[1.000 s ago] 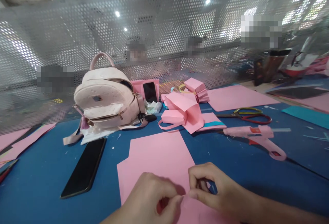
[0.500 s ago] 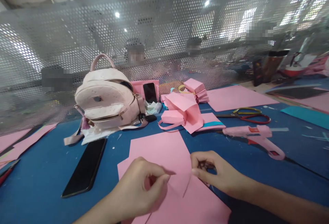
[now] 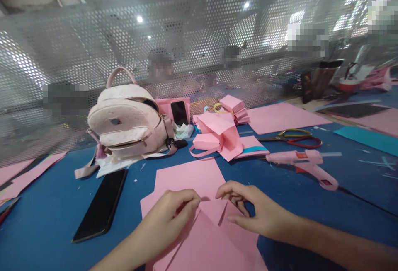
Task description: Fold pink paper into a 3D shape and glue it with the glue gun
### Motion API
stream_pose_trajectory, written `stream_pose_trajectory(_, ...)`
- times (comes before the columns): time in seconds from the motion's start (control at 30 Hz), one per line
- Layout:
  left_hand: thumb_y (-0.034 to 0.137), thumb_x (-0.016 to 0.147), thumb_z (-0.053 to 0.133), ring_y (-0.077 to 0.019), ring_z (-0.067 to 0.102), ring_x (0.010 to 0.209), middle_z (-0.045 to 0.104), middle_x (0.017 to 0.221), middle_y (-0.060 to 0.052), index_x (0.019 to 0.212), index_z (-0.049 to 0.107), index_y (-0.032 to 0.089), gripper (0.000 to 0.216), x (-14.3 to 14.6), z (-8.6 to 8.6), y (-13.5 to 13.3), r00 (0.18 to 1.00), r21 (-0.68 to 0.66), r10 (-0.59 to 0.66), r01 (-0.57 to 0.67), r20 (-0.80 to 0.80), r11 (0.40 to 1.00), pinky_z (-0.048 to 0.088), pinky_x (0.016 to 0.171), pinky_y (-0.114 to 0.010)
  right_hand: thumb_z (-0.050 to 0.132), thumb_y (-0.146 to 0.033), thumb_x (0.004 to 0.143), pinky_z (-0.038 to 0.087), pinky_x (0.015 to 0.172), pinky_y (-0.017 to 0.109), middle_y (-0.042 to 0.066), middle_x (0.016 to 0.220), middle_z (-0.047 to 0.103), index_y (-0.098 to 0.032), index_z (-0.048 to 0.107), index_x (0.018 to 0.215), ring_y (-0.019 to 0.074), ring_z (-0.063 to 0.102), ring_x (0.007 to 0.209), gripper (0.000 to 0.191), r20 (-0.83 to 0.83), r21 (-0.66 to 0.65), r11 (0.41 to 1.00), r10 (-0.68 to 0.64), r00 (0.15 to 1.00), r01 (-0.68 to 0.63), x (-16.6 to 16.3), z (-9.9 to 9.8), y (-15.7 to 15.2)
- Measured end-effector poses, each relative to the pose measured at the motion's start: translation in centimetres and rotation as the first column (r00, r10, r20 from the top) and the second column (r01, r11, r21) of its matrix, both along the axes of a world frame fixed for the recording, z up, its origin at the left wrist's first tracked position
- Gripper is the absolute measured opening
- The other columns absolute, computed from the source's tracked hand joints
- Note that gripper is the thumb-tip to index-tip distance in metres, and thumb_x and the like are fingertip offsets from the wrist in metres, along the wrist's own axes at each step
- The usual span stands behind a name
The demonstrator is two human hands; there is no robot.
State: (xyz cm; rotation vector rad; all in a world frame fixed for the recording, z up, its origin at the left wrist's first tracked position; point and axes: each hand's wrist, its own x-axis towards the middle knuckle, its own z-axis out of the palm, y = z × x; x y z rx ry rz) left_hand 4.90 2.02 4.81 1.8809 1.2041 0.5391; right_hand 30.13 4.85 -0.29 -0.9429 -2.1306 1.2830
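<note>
From where I stand, the pink paper [image 3: 214, 242] lies right in front of the person, at the near edge of my view, over another pink sheet [image 3: 189, 175] on the blue worktop [image 3: 40, 229]. It is plain and matte, with a small flap at its far end, wider at the top and narrowing toward the person. A slanting crease throws a thin shadow on the flap's right side, and a long straight line runs down the left part of the paper. The near end runs out of sight.

The left hand [image 3: 178, 211] pinches the flap's far left corner between thumb and forefinger. The right hand [image 3: 245, 211] is loose at the flap's other side, thumb and forefinger apart with paper showing between them; I can't tell how firmly it touches.

Behind them sits a pale backpack [image 3: 124, 122], its top gaping; the inside is too dark to make out. The zip of its front pocket shows a dark gap too. Off to the right, near the mesh screen [image 3: 186, 26], stands a brown tumbler [image 3: 323, 80], its contents hidden. Closer in, a folded pink form [image 3: 222, 132] opens at one side.
</note>
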Motion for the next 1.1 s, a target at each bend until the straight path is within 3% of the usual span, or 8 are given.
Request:
stream_pose_trajectory(0.13, 0.027, 0.099, 0.043, -0.0113, 0.048, 0.069, 0.057, 0.073, 0.004, 0.08, 0.06, 0.018, 0.027, 0.5, -0.6, -0.3, 0.997, -0.076, -0.022, 0.027, 0.068, 0.997, 0.035, 0.065, -0.021, 0.065, -0.018, 0.082, 0.036, 0.059, 0.022, -0.003, 0.086, 0.064, -0.025, 0.064, 0.11, 0.011, 0.051, 0.065, 0.029, 0.131, 0.139, 0.989, 0.041, 0.991, -0.059, 0.1, 0.3, -0.4)
stream_pose_trajectory(0.3, 0.025, 0.098, 0.047, -0.0143, 0.058, 0.083, 0.066, 0.086, -0.001, 0.09, 0.069, 0.018, 0.025, 1.1, -1.2, -0.6, 0.977, -0.175, -0.058, 0.095, 0.206, 0.98, 0.041, 0.075, -0.022, 0.061, -0.014, 0.083, 0.036, 0.062, 0.021, -0.004, 0.082, 0.067, -0.023, 0.067, 0.097, 0.0103, 0.054, 0.066, 0.018, 0.155, 0.247, 0.963, 0.073, 0.985, -0.11, 0.1, 0.4, -0.7)
stream_pose_trajectory(0.37, 0.028, 0.096, 0.053, -0.0131, 0.055, 0.076, 0.061, 0.078, 0.0, 0.095, 0.069, 0.017, 0.02, 1.2, -1.7, -0.5, 0.968, -0.226, -0.034, 0.092, 0.249, 0.97, 0.04, 0.072, -0.022, 0.058, -0.02, 0.09, 0.036, 0.063, 0.022, -0.002, 0.081, 0.067, -0.022, 0.067, 0.094, 0.011, 0.055, 0.067, 0.01, 0.153, 0.276, 0.955, 0.07, 0.986, -0.111, 0.1, 0.2, -0.6)
stream_pose_trajectory(0.53, 0.033, 0.08, 0.075, -0.0101, 0.043, 0.063, 0.053, 0.074, 0.005, 0.105, 0.066, 0.019, 0.03, 1.3, -2.6, -0.6, 0.977, -0.337, 0.045, 0.028, 0.206, 0.941, 0.035, 0.059, -0.022, 0.045, -0.03, 0.101, 0.031, 0.061, 0.025, -0.003, 0.066, 0.053, -0.019, 0.052, 0.072, 0.0109, 0.046, 0.062, 0.032, 0.127, 0.293, 0.952, 0.059, 0.99, -0.094, 0.2, -0.1, -0.4)
stream_pose_trajectory(0.67, 0.024, 0.075, 0.073, -0.0102, 0.042, 0.061, 0.052, 0.071, 0.007, 0.106, 0.065, 0.021, 0.031, 1.3, -2.5, -0.9, 0.999, -0.263, 0.006, 0.007, 0.048, 0.965, 0.033, 0.057, -0.022, 0.042, -0.034, 0.102, 0.023, 0.054, 0.026, -0.006, 0.059, 0.028, -0.019, 0.029, 0.062, 0.0095, 0.029, 0.055, 0.044, 0.056, 0.176, 0.984, 0.029, 0.998, -0.039, 0.2, 0.0, 0.0)
stream_pose_trajectory(0.83, 0.018, 0.082, 0.056, -0.0119, 0.046, 0.06, 0.055, 0.068, 0.005, 0.101, 0.066, 0.022, 0.021, 1.4, -2.0, -1.3, 0.995, -0.07, -0.022, 0.015, -0.099, 0.997, 0.032, 0.057, -0.023, 0.042, -0.044, 0.1, 0.018, 0.049, 0.026, -0.006, 0.06, 0.023, -0.02, 0.028, 0.06, 0.0094, 0.024, 0.055, 0.049, -0.037, 0.002, 1.0, -0.016, 0.999, 0.016, 0.0, 0.2, 0.4)
stream_pose_trajectory(0.97, 0.019, 0.089, 0.046, -0.0129, 0.048, 0.059, 0.058, 0.068, 0.003, 0.089, 0.066, 0.021, 0.02, 1.3, -1.8, -1.4, 0.984, 0.081, -0.03, 0.045, -0.178, 0.996, 0.033, 0.06, -0.025, 0.044, -0.043, 0.1, 0.018, 0.05, 0.026, -0.006, 0.061, 0.023, -0.019, 0.029, 0.061, 0.0093, 0.024, 0.056, 0.048, -0.042, 0.025, 1.0, -0.003, 0.999, 0.005, 0.0, 0.1, 0.4)
stream_pose_trajectory(1.1, 0.025, 0.098, 0.039, -0.014, 0.056, 0.066, 0.067, 0.077, 0.001, 0.094, 0.066, 0.023, 0.027, 1.1, -1.9, -1.2, 0.993, 0.08, -0.013, 0.022, -0.113, 0.997, 0.035, 0.064, -0.025, 0.046, -0.038, 0.1, 0.02, 0.052, 0.026, -0.006, 0.06, 0.022, -0.019, 0.027, 0.062, 0.0093, 0.024, 0.057, 0.047, -0.009, 0.074, 0.997, -0.004, 1.0, 0.004, 0.0, 0.0, 0.4)
